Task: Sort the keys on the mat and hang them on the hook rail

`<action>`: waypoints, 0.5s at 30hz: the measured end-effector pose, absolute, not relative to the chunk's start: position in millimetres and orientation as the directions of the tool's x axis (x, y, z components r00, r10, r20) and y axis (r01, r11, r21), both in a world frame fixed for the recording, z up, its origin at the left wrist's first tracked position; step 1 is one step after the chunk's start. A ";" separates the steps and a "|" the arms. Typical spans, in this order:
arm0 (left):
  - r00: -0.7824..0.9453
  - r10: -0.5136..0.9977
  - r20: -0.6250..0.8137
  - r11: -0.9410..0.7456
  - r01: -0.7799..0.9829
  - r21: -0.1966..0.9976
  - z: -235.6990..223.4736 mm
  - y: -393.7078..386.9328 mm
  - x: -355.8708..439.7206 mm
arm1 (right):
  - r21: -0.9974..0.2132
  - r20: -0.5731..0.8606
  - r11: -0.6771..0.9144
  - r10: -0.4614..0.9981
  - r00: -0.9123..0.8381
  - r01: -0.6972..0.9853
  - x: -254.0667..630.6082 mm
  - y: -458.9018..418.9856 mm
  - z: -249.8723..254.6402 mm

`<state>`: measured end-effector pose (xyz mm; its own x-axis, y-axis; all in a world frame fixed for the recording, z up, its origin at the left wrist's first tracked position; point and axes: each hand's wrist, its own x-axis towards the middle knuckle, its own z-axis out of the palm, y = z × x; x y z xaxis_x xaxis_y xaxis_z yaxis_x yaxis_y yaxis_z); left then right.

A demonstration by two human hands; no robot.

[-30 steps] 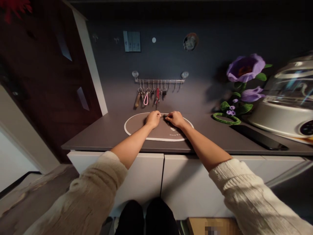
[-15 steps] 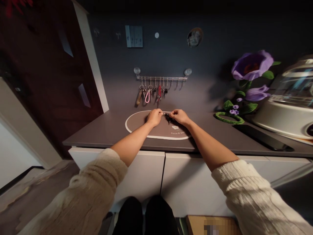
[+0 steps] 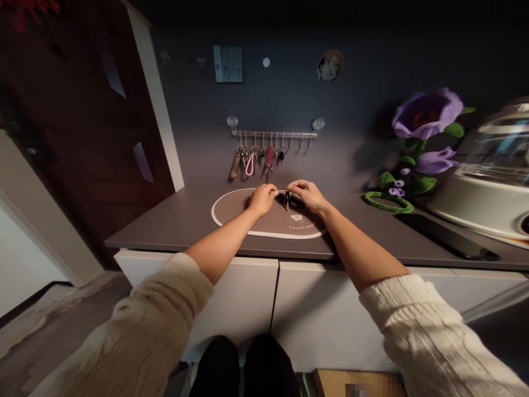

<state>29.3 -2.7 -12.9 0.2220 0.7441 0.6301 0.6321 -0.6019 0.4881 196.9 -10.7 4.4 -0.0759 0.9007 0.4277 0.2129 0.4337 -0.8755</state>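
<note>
A small bunch of keys (image 3: 286, 202) with dark heads hangs between my two hands, just above the oval brown mat. On its left side, my left hand (image 3: 262, 200) is closed in a pinch at the bunch, its exact grip partly hidden by the fingers. My right hand (image 3: 309, 196) pinches at the upper right of the bunch, and one key points downward below its fingertips. Beneath both hands lies the mat (image 3: 235, 212), white-edged, with a small flower and lettering.
Behind the mat, a clear hook rail (image 3: 297, 134) on the wall carries several key sets. To the right stand a purple flower decoration (image 3: 427, 113), a dark phone-like slab (image 3: 448, 237) and a cream appliance (image 3: 483, 193). White cabinet doors (image 3: 235, 298) run below the counter.
My right hand has risen slightly and opened a little distance from my left. One key now hangs more upright between them. My left hand has barely moved.
</note>
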 end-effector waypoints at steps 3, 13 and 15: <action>0.231 0.718 0.656 -0.629 0.618 0.472 -13.5 -1.9 30.1 | -0.886 0.437 0.443 0.896 -0.078 0.138 196.7 -9.0 4.7; 0.283 0.662 0.694 -0.710 0.531 0.462 -10.4 -8.1 34.8 | -0.917 0.397 0.390 0.915 -0.077 -0.088 191.7 -16.8 10.7; 0.284 0.659 0.696 -0.711 0.536 0.455 -9.2 -10.0 35.4 | -0.918 0.391 0.382 0.917 -0.080 -0.102 190.7 -18.9 11.7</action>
<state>35.4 -10.0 -9.2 0.2839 0.6592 0.6963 0.5361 -0.7112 0.4548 190.7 -18.9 11.7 -0.0799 0.9171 0.3907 -0.1016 0.3824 -0.9184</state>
